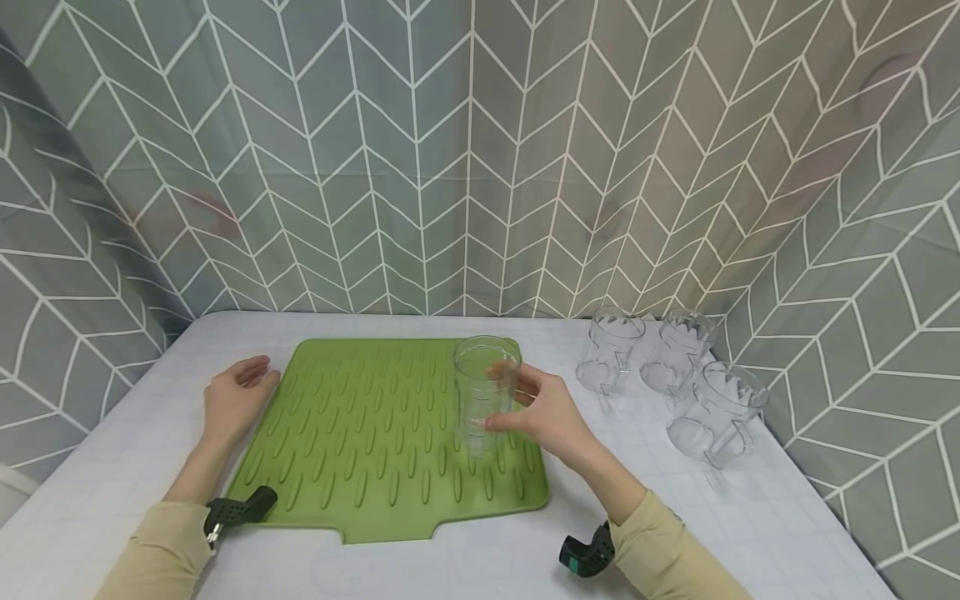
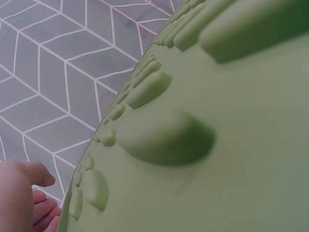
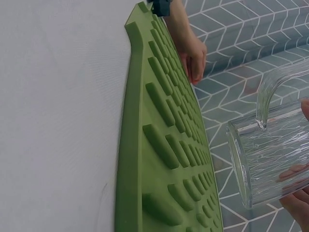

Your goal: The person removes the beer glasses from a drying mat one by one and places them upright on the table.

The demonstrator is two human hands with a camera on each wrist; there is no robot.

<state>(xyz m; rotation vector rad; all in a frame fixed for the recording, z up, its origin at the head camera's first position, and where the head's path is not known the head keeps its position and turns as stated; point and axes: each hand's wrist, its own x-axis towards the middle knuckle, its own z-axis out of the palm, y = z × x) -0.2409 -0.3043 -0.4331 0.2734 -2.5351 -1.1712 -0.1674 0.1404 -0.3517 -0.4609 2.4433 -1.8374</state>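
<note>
My right hand grips a clear glass mug by its side, thumb in front and fingers behind. The mug is upright over the right part of a green ridged mat. In the right wrist view the mug hangs apart from the mat, its handle on the side away from the palm. Beside the mat's left edge, my left hand rests with loosely bent fingers and holds nothing. Only part of that hand shows in the left wrist view, past the mat's ridges.
Three more clear glass mugs stand at the right of the table: one at the back, another beside it and a nearer one. A white cloth covers the table. Patterned grey curtains hang behind and at both sides.
</note>
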